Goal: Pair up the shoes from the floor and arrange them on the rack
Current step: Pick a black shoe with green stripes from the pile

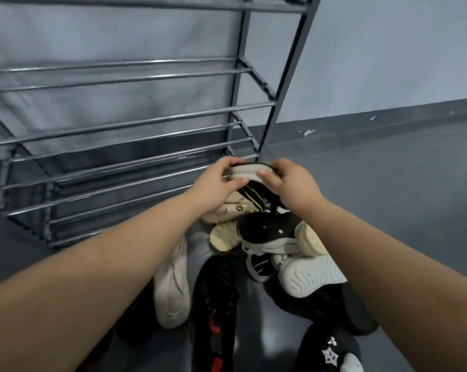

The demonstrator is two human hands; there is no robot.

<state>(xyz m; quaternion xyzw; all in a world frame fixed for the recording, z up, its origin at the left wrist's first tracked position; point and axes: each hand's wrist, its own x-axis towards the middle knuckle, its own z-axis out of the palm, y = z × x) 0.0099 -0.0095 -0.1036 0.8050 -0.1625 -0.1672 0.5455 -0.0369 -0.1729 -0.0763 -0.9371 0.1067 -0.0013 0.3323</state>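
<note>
Above the floor pile (pixel 254 251), our left hand (pixel 213 183) and right hand (pixel 288 183) pinch a black shoe (pixel 250 174) by its pale sole; next, we judge, its mate or the rack (pixel 135 122).

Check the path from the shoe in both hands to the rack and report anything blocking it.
Nothing visible blocks it. The left hand and right hand hold the black shoe just before the rack, whose nearest bars look bare.

The grey floor (pixel 388 183) carries a metal rack (pixel 125 124) standing against the wall and, just in front of it, a heap of shoes: a white sneaker (pixel 172 288) sole-up, a black shoe (pixel 216 304) beside it, a white-soled shoe (pixel 310 275) further right.
</note>
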